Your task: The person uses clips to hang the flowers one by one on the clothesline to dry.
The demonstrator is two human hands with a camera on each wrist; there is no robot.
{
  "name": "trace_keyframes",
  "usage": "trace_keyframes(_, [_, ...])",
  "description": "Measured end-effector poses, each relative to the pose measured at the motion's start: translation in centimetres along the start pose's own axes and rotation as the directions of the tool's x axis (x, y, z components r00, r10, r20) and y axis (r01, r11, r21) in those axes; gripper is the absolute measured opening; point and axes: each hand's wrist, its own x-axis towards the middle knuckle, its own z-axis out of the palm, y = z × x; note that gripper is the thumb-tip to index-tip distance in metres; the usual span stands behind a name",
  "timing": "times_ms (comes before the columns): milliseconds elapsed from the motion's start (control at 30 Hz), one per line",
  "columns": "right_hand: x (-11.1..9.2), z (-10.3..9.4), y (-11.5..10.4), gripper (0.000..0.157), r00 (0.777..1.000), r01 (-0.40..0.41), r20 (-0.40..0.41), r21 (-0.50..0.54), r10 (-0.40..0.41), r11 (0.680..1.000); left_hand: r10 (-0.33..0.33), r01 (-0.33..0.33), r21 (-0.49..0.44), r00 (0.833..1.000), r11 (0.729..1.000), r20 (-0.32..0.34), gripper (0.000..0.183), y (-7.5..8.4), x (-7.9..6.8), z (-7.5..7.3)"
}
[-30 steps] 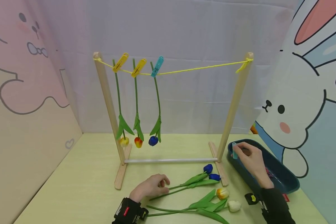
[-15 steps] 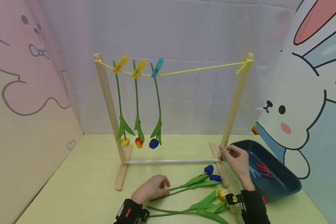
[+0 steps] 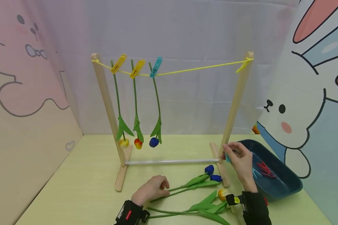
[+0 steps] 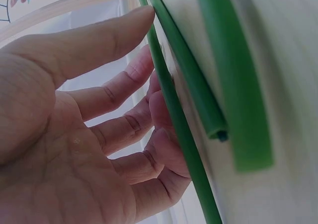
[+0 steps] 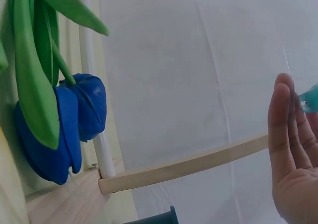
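My right hand [image 3: 240, 164] pinches a light blue clothespin [image 3: 227, 157] beside the rack's right post; in the right wrist view the clothespin [image 5: 310, 99] shows at the right edge. On the table my left hand [image 3: 152, 190] rests with loosely bent fingers at the stems of two blue tulips [image 3: 209, 170]. The left wrist view has a green stem [image 4: 174, 102] running past the thumb tip and fingertips, with a gap between thumb and index finger. Three tulips hang head down from a yellow line [image 3: 197, 68], held by two yellow clothespins [image 3: 137, 69] and a light blue one.
Nearer me lie an orange-yellow tulip [image 3: 222, 194] and another tulip, its pale bloom mostly behind the right wrist. A dark blue basin [image 3: 287, 190] at the right contains red clothespins [image 3: 266, 170] and a light blue one. Wooden posts [image 3: 235, 106] carry the line.
My right hand has moved left from over the basin to the right post, carrying the light blue clothespin, and then stayed nearly there. My left hand has barely moved.
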Motion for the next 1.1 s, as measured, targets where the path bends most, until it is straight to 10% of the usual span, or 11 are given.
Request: trace_keyframes(1100, [-0.16, -0.56, -0.95, 0.028, 0.995, -0.088, 0.066, 0.171, 0.078, 0.981, -0.030, 0.030, 0.078, 1.000, 0.997, -0.007, 0.008, 0.40, 0.14, 0.25])
